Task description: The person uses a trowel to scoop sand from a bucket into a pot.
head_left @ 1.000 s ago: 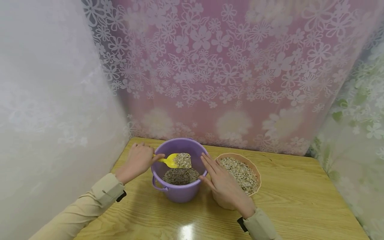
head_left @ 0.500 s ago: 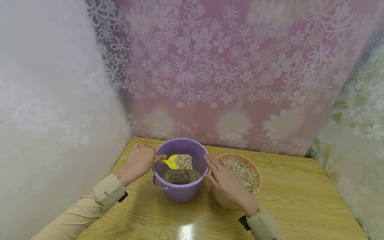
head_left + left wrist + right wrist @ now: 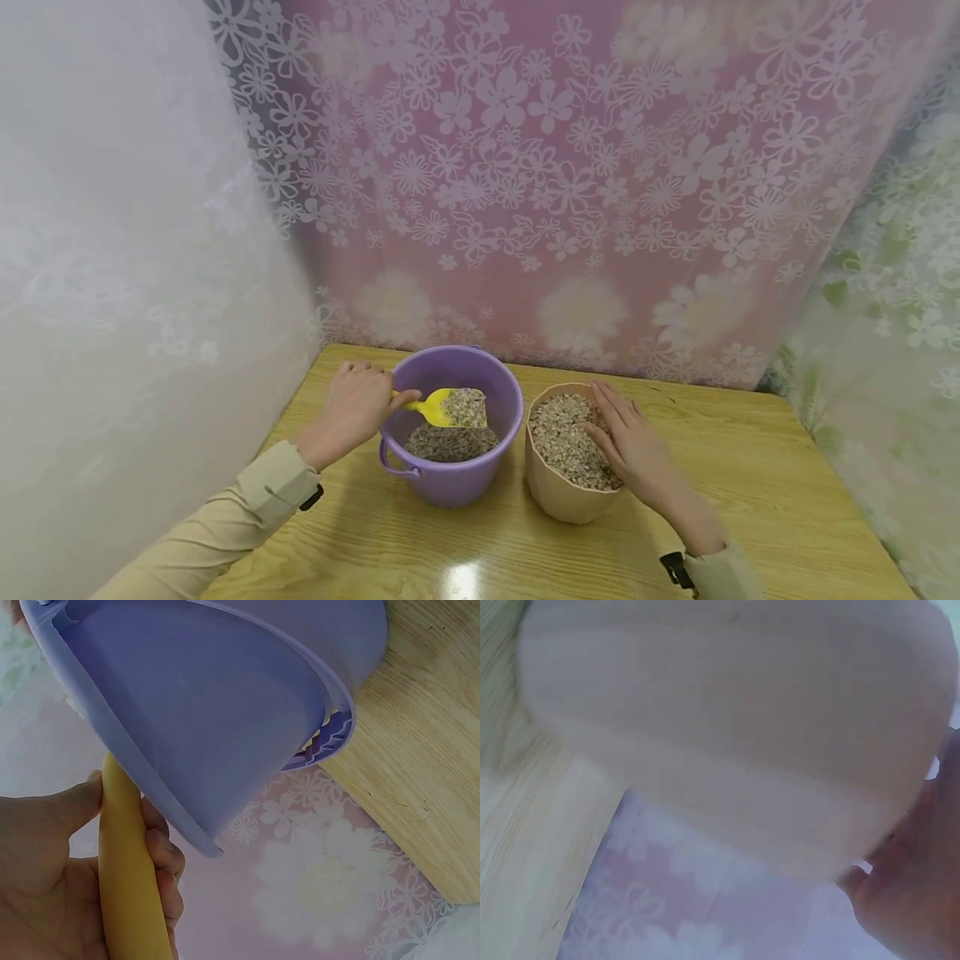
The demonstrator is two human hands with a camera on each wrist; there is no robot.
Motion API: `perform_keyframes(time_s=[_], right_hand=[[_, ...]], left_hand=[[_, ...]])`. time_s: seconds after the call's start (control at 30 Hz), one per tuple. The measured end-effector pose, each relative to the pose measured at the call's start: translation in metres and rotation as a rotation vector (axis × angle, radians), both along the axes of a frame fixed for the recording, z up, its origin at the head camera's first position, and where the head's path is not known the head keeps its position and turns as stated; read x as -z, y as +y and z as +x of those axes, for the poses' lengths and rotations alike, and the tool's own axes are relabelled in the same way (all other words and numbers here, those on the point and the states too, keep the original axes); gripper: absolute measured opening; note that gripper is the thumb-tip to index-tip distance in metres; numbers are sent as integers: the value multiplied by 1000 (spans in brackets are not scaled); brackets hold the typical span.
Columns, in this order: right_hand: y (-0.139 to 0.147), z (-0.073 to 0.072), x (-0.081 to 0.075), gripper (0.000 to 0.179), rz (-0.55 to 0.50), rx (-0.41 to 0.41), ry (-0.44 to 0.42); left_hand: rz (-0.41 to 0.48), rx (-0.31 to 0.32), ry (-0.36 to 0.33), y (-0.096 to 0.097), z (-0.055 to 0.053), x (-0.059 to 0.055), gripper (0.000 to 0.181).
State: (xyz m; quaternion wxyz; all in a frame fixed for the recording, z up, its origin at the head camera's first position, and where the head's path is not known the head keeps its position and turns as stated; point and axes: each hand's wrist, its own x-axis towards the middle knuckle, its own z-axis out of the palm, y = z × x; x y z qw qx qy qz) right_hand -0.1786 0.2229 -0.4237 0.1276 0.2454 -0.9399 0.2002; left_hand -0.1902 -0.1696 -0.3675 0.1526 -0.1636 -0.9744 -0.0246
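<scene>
My left hand (image 3: 351, 417) grips the handle of a yellow toy shovel (image 3: 433, 407), its blade loaded with small pale pebbles (image 3: 467, 406) over the mouth of a purple bucket (image 3: 453, 485). More pebbles (image 3: 450, 443) lie inside the bucket. In the left wrist view, thumb and fingers wrap the shovel handle (image 3: 129, 862) beside the bucket's rim. To the right stands a peach pot (image 3: 561, 493) filled near the top with pebbles. My right hand (image 3: 637, 450), fingers extended, lies over the pot's right rim. The right wrist view shows the pot's side (image 3: 735, 742), blurred.
Both containers stand on a wooden table (image 3: 750, 475). A pink floral curtain (image 3: 525, 208) hangs behind its far edge. Pale sheets (image 3: 150, 292) close off the left and right sides. The bucket's handle (image 3: 397, 462) hangs low at its front left.
My right hand has left the bucket's right rim and moved right to the pot's far right rim, uncovering the pot. The loaded shovel has shifted slightly right and stays over the bucket.
</scene>
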Motion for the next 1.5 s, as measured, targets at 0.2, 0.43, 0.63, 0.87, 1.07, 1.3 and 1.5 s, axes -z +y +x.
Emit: perform_keyframes(time_s=[0.2,0.43,0.63,0.87,1.07,1.3,1.5], right_hand=[[31,7,2,66,7,48,-38],[50,15,11,68,25,80,-69],[58,18,18,67,47,111,-92],[63,19,22,65,40,113,-75],[63,18,26,63,30,107,-56],[61,16,30,61,47,107,-27],[59,15,31,61,62,110,-7]], left_hand=[[-4,8,15,5,-1,1,64],[1,23,34,9,-3,2,64],[22,64,86,15,-7,-4,67],[23,70,4,29,-14,-16,64],[15,94,-35,51,-19,-28,60],[7,156,-91,86,-29,-40,62],[-34,169,-106,118,-42,-37,62]])
